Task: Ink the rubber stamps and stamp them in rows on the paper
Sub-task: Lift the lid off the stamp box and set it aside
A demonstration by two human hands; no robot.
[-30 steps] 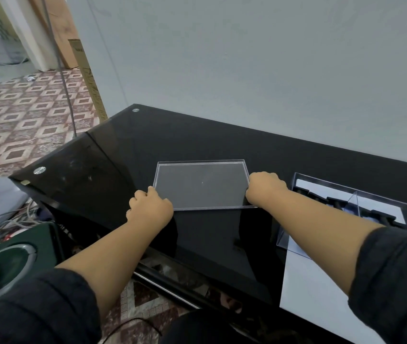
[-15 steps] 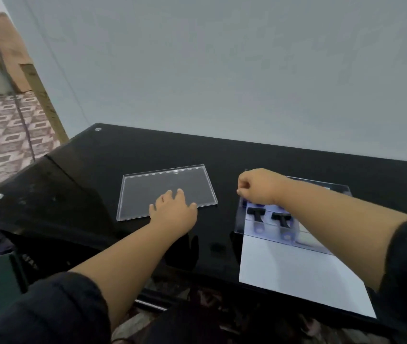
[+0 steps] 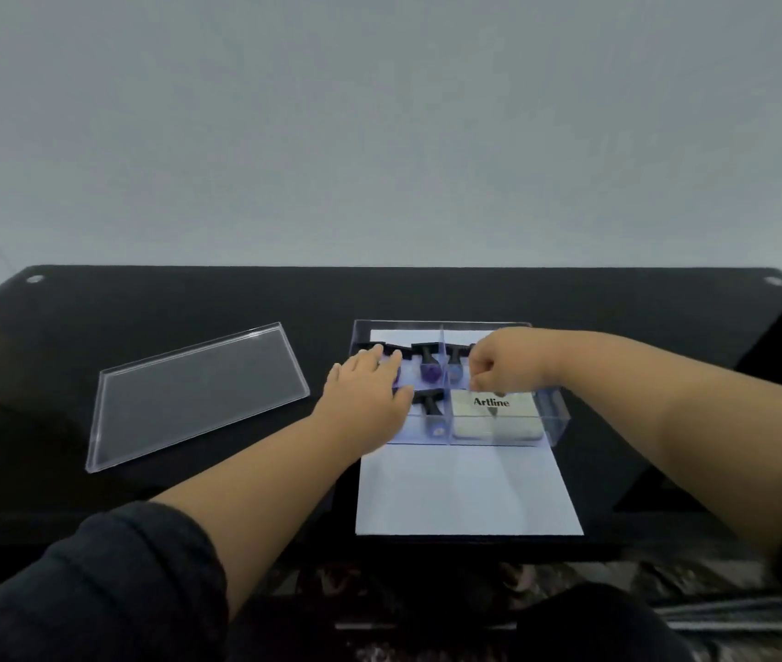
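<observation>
A clear compartment box [image 3: 552, 418] stands on the far half of a white paper sheet [image 3: 468, 492]. Several rubber stamps [image 3: 428, 363] with black handles and purple bodies lie in its left and back sections. A white Artline ink pad [image 3: 494, 417] fills the front right section. My left hand [image 3: 369, 394] reaches into the left section with straight fingers resting over the stamps there. My right hand [image 3: 503, 358] hovers above the ink pad by the middle divider, fingers curled, with nothing visible in them.
The box's clear lid [image 3: 198, 394] lies flat on the black glass table [image 3: 141, 303], left of the box. A grey wall runs close behind the table. The table's front edge lies just below the paper.
My left hand has left the lid and moved right into the box. My right hand has shifted from the box's corner to over its middle. The view has swung right.
</observation>
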